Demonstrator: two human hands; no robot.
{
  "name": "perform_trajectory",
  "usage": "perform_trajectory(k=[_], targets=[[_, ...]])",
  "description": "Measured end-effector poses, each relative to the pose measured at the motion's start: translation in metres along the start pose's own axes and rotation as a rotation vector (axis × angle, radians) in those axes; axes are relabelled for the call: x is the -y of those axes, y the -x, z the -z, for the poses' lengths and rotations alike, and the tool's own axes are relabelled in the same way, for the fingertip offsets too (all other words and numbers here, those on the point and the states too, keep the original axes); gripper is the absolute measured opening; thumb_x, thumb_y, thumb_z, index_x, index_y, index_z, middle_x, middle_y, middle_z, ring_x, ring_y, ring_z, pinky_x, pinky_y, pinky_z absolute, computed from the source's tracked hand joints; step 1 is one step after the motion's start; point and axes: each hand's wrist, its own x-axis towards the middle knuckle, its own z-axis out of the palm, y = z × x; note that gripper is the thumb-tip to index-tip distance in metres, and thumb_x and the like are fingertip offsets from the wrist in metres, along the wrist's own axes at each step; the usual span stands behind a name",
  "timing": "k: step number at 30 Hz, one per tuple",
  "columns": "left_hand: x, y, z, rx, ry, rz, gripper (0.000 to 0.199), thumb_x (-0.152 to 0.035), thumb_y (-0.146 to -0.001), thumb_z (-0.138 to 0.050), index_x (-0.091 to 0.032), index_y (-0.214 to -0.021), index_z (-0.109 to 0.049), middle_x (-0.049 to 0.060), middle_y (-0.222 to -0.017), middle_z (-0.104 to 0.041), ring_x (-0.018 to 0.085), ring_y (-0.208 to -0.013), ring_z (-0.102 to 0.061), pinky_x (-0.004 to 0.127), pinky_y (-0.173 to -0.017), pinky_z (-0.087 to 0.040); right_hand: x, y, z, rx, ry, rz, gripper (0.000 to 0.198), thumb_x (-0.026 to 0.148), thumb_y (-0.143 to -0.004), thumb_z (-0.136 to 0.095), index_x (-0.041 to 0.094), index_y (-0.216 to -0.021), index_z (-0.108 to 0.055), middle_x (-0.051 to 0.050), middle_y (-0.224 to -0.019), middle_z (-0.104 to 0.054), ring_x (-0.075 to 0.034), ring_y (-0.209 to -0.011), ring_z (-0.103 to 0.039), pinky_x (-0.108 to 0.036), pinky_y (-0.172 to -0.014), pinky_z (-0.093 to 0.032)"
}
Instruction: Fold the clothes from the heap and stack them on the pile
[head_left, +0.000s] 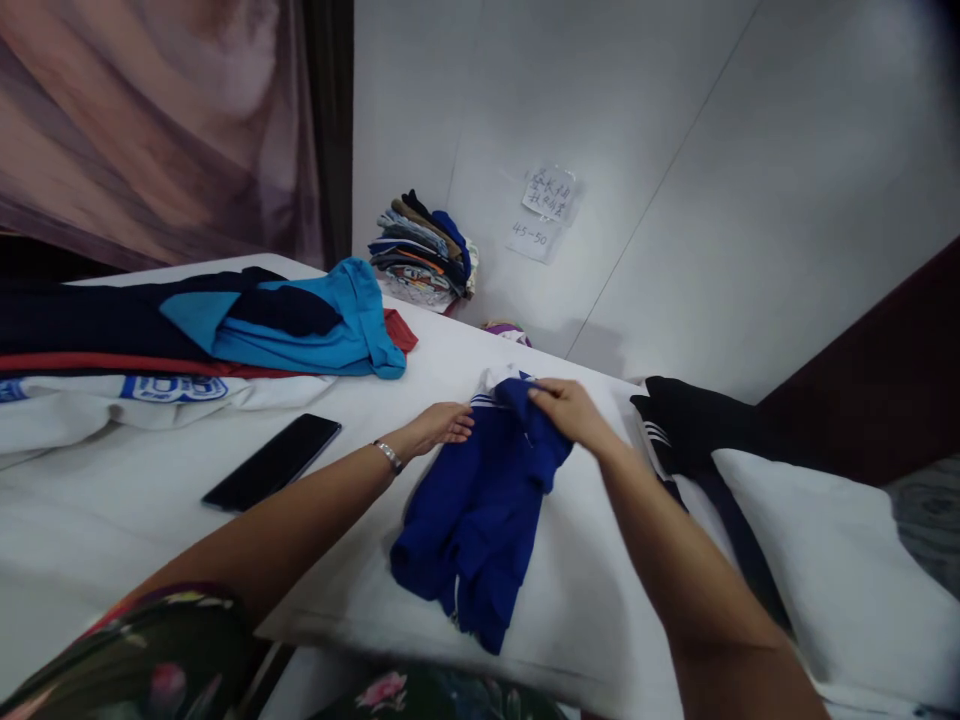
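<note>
A dark blue zip jacket [480, 500] with white stripes lies partly folded on the white table, its lower end toward me. My right hand [566, 408] pinches a folded-over part at its upper right edge. At the upper left edge, beside the white stripes, my left hand [444, 425] has its fingers curled in against the cloth; the fingertips are partly hidden. A zip shows at the jacket's near end. Left of my left forearm, a black phone [274, 462] lies flat on the table.
Bright blue and navy clothes [300, 320] lie at the left above a white garment [90, 405] with blue lettering. A folded clothes stack [424, 250] stands by the wall. Black clothing [697, 420] and a white cushion-like item [832, 550] are at the right. Handwritten notes [549, 192] hang behind.
</note>
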Motion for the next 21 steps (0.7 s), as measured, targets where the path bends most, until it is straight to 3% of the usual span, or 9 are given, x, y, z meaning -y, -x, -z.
perform_trajectory(k=[3, 6, 9, 12, 17, 21], targets=[[0.001, -0.015, -0.004, 0.007, 0.003, 0.033, 0.033, -0.049, -0.085, -0.055, -0.018, -0.081, -0.062, 0.005, -0.075, -0.069, 0.016, -0.071, -0.066, 0.026, -0.068, -0.055, -0.01, 0.022, -0.063, 0.188, -0.006, 0.045, 0.026, 0.037, -0.081, -0.062, 0.024, -0.1, -0.075, -0.001, -0.093, -0.075, -0.021, -0.084, -0.066, -0.035, -0.079, -0.051], [0.009, -0.02, -0.007, 0.017, -0.027, 0.077, 0.034, -0.05, -0.084, -0.055, -0.018, -0.076, -0.063, 0.005, -0.07, -0.07, 0.019, -0.074, -0.068, 0.027, -0.068, -0.055, -0.031, 0.041, -0.102, 0.367, -0.078, -0.038, 0.037, 0.043, -0.081, -0.064, 0.025, -0.113, -0.071, -0.003, -0.097, -0.075, -0.023, -0.083, -0.068, -0.037, -0.078, -0.053], [0.012, -0.021, -0.008, 0.008, -0.071, 0.107, 0.025, -0.04, -0.078, -0.063, -0.016, -0.078, -0.063, 0.004, -0.061, -0.066, 0.021, -0.064, -0.066, 0.03, -0.061, -0.055, -0.045, 0.053, -0.108, 0.419, -0.15, -0.094, 0.041, 0.043, -0.082, -0.063, 0.022, -0.117, -0.069, -0.006, -0.105, -0.074, -0.024, -0.093, -0.069, -0.038, -0.084, -0.053], [0.006, -0.025, -0.01, -0.001, -0.083, 0.047, 0.024, -0.029, -0.073, -0.065, -0.015, -0.092, -0.064, 0.001, -0.062, -0.066, 0.019, -0.057, -0.063, 0.031, -0.058, -0.054, -0.045, 0.062, -0.102, 0.424, -0.165, -0.093, 0.043, 0.041, -0.084, -0.062, 0.018, -0.119, -0.068, -0.009, -0.111, -0.072, -0.025, -0.103, -0.067, -0.04, -0.094, -0.051], [0.002, -0.046, -0.013, -0.048, -0.144, -0.03, 0.031, -0.019, -0.072, -0.063, -0.016, -0.103, -0.064, 0.001, -0.069, -0.068, 0.016, -0.061, -0.064, 0.026, -0.062, -0.052, -0.031, 0.079, -0.113, 0.375, -0.158, 0.072, 0.043, 0.04, -0.086, -0.062, 0.018, -0.123, -0.065, -0.01, -0.126, -0.065, -0.023, -0.118, -0.059, -0.037, -0.107, -0.042], [0.013, -0.058, -0.01, -0.076, -0.225, 0.036, 0.026, -0.018, -0.073, -0.063, -0.016, -0.099, -0.064, 0.005, -0.075, -0.071, 0.019, -0.069, -0.067, 0.027, -0.064, -0.053, -0.025, 0.099, -0.123, 0.37, -0.011, 0.056, 0.06, 0.047, -0.084, -0.064, 0.02, -0.137, -0.053, -0.014, -0.146, -0.047, -0.027, -0.136, -0.043, -0.042, -0.113, -0.036]])
